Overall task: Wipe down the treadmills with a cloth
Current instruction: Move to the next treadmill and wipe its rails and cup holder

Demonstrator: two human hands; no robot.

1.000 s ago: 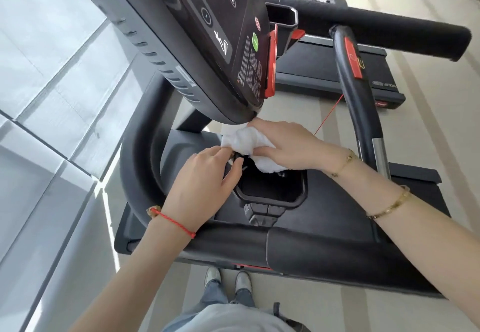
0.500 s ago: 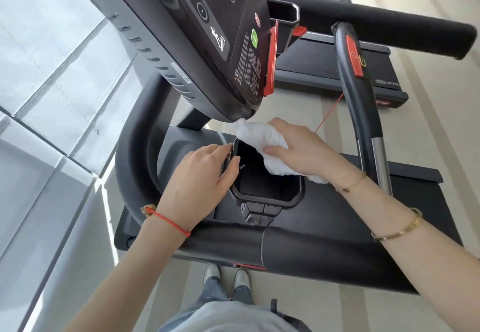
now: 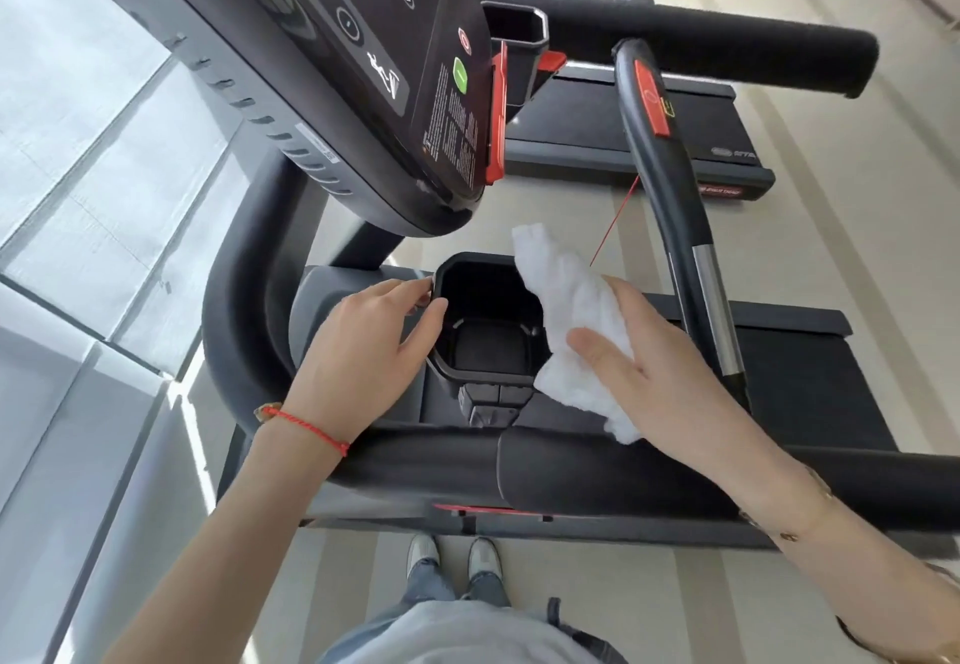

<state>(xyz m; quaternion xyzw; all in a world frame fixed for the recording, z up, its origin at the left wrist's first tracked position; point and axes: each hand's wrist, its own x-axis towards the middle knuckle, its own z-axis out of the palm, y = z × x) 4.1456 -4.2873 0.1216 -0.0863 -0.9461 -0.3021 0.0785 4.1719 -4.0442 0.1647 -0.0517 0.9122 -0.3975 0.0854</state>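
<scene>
A white cloth (image 3: 569, 320) lies against the right rim of a black cup holder (image 3: 483, 346) set in the treadmill's front frame. My right hand (image 3: 654, 377) grips the cloth, thumb on top, pressing it to the holder's right side. My left hand (image 3: 363, 357) rests on the holder's left rim, fingers curled over the edge. The black treadmill console (image 3: 374, 66) with its buttons tilts overhead at the top. A padded black crossbar (image 3: 467, 466) runs in front of me below the hands.
A curved black handrail (image 3: 670, 196) with a red patch stands right of the cloth. A thin red cord (image 3: 615, 222) hangs beside it. A second treadmill deck (image 3: 623, 144) lies beyond. Glass panels (image 3: 104, 196) run along the left. My shoes (image 3: 452, 559) stand on the beige floor.
My right hand has drawn the cloth out from under the console and from the holder's back rim to its right side. The left hand has stayed on the left rim.
</scene>
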